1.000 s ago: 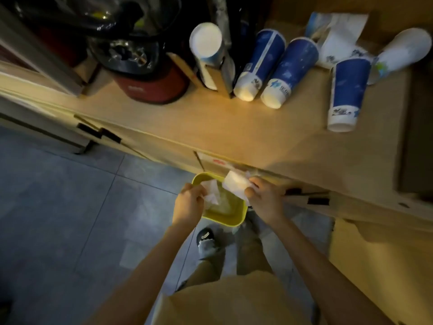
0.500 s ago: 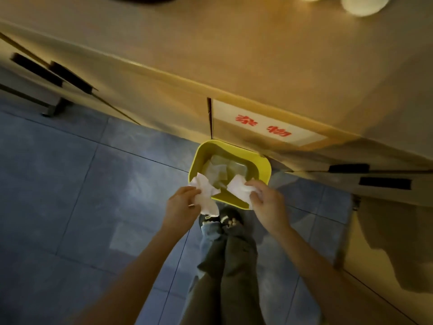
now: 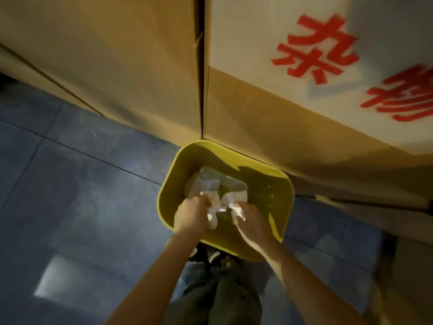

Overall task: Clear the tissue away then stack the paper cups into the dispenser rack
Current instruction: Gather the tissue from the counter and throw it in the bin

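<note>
A yellow waste bin [image 3: 284, 184] stands on the floor against the cabinet. Both my hands are inside its mouth. My left hand [image 3: 192, 213] is closed on a crumpled white tissue [image 3: 212, 218]. My right hand [image 3: 251, 219] grips a second white tissue [image 3: 238, 211]. More crumpled paper [image 3: 206, 185] and a clear wrapper lie at the bottom of the bin. The paper cups and the dispenser rack are out of view.
A wooden cabinet front [image 3: 117, 55] fills the top, with a door seam above the bin and a white label with red characters [image 3: 328, 55] on the right door. Grey-blue floor tiles [image 3: 82, 195] spread left. My legs and shoes [image 3: 210, 256] are below the bin.
The camera has dropped much closer to the bin, and the countertop with the cups has left view. Both hands have moved from the rim down into the bin with the tissues.
</note>
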Tool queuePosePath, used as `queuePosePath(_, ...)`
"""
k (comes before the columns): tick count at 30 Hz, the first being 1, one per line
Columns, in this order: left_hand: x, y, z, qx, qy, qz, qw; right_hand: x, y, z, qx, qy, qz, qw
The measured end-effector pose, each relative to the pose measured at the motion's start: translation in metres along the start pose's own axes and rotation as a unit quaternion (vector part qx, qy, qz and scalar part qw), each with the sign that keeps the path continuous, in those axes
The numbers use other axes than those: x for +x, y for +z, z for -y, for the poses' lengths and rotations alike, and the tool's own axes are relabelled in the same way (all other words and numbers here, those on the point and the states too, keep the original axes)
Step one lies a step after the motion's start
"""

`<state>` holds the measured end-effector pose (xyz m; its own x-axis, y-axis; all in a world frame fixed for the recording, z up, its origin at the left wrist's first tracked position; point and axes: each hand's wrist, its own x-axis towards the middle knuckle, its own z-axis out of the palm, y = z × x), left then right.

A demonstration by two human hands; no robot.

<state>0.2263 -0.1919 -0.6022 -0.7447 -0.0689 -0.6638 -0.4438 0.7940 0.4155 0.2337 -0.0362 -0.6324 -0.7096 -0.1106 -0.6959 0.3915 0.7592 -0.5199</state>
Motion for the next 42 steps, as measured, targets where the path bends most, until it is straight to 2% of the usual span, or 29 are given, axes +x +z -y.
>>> queuePosePath(3, 0.023, 0.022, -0.001, 0.008, -0.027, 0.089, 0.996, 0.028, 0.012, -0.009, -0.023, 0.022, 0.064, 0.997)
queuePosePath(6, 0.039, 0.045, 0.003, 0.006, -0.012, 0.114, 0.993, 0.044, 0.018, -0.02, -0.026, 0.018, 0.074, 0.997)
queuePosePath(9, 0.051, 0.057, 0.008, -0.013, -0.028, 0.14, 0.99, 0.055, 0.02, -0.029, -0.048, 0.017, 0.097, 0.994)
queuePosePath(11, 0.055, 0.055, 0.008, 0.011, -0.039, 0.162, 0.986, 0.059, 0.016, -0.029, -0.048, 0.028, 0.103, 0.993)
queuePosePath(14, 0.053, 0.041, 0.007, 0.011, -0.076, 0.158, 0.984, 0.053, 0.007, -0.024, -0.004, 0.057, 0.082, 0.995)
queuePosePath(16, 0.041, 0.028, 0.006, 0.001, -0.069, 0.149, 0.986, 0.04, -0.001, -0.016, 0.034, 0.063, 0.05, 0.996)
queuePosePath(20, -0.004, -0.004, -0.009, -0.047, -0.078, 0.118, 0.989, -0.004, -0.025, 0.016, 0.072, 0.025, -0.038, 0.996)
queuePosePath(22, -0.03, -0.026, -0.024, -0.062, -0.076, 0.11, 0.989, -0.03, -0.044, 0.038, 0.065, 0.012, -0.048, 0.997)
queuePosePath(27, -0.095, -0.098, -0.072, -0.094, -0.034, 0.101, 0.99, -0.096, -0.109, 0.102, -0.073, -0.012, -0.027, 0.997)
queuePosePath(34, -0.173, -0.213, -0.159, -0.068, 0.06, 0.034, 0.995, -0.186, -0.217, 0.193, -0.094, -0.052, -0.043, 0.993)
queuePosePath(38, -0.202, -0.263, -0.215, -0.091, 0.142, 0.013, 0.986, -0.226, -0.273, 0.231, -0.073, -0.07, -0.103, 0.99)
queuePosePath(42, -0.219, -0.302, -0.273, -0.102, 0.225, -0.043, 0.968, -0.26, -0.329, 0.257, -0.008, -0.094, -0.202, 0.975)
